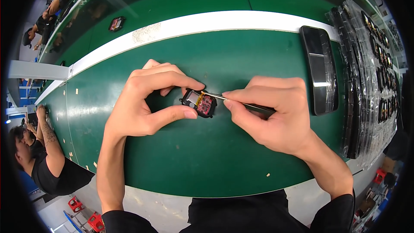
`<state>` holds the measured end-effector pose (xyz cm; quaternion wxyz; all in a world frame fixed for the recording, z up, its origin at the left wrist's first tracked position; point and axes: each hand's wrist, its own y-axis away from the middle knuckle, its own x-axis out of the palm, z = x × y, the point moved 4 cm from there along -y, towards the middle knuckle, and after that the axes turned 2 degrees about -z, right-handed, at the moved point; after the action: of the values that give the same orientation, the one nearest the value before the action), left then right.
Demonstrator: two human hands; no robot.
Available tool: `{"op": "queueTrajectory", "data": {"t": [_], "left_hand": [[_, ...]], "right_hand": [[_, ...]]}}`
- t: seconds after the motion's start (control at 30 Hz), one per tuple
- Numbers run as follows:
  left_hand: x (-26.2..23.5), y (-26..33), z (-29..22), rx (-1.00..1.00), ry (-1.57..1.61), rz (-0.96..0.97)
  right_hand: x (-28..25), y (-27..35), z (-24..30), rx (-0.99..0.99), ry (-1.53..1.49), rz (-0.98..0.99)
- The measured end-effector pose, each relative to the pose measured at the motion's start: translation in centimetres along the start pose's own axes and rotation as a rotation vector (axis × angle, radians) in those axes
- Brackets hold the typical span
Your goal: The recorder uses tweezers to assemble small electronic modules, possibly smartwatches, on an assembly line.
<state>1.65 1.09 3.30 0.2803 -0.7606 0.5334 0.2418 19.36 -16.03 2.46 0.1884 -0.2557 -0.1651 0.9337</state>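
Station: we look down on a green work mat [207, 155] bounded at the far side by a white strip [215, 22].

Workpiece: a small black device casing [199, 102], back open, with a red circuit board and a yellowish part showing inside. It sits near the middle of the mat, between our two hands.

Left hand [144, 99]: closed on the casing, forefinger over its far edge and thumb against its near edge. The unit is pinned flat, or nearly so; we cannot tell whether it is lifted clear of the mat.

Right hand [269, 114]: pinched shut on a thin metal tool [241, 102], held like a pen. The tip lies at the upper right edge of the open casing, touching or just above the yellowish part.

Step in hand: we judge this to be fine work inside the opened unit, with the tool just arriving at the internals.

Next move, as judged: it calls for a steady left grip and a small, light motion of the tip, kept off the red board.

Risk: a slip of the tip could scratch the board or tear the yellowish part.

Surroundings: a dark flat tray [320, 70] lies to the right, and beyond it rows of bagged dark parts [371, 82]. A second small casing [116, 23] rests well apart at the far left. Another person [47, 155] works at the left edge.
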Motion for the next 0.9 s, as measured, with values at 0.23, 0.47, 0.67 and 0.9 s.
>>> {"op": "queueTrajectory", "data": {"t": [0.23,0.47,0.67,0.9], "left_hand": [[-0.1,0.0,0.3,-0.016,0.026,0.055],[0.0,0.0,0.3,-0.019,0.018,0.059],[0.1,-0.2,-0.5,0.046,-0.049,0.071],[0.1,-0.1,-0.9,0.098,-0.061,0.054]], "right_hand": [[-0.2,-0.1,0.0,0.09,-0.038,0.034],[0.1,-0.2,-0.2,0.077,-0.037,0.008],[0.2,-0.1,-0.4,0.103,-0.069,0.017],[0.1,-0.3,-0.2,0.122,-0.078,0.033]]}}
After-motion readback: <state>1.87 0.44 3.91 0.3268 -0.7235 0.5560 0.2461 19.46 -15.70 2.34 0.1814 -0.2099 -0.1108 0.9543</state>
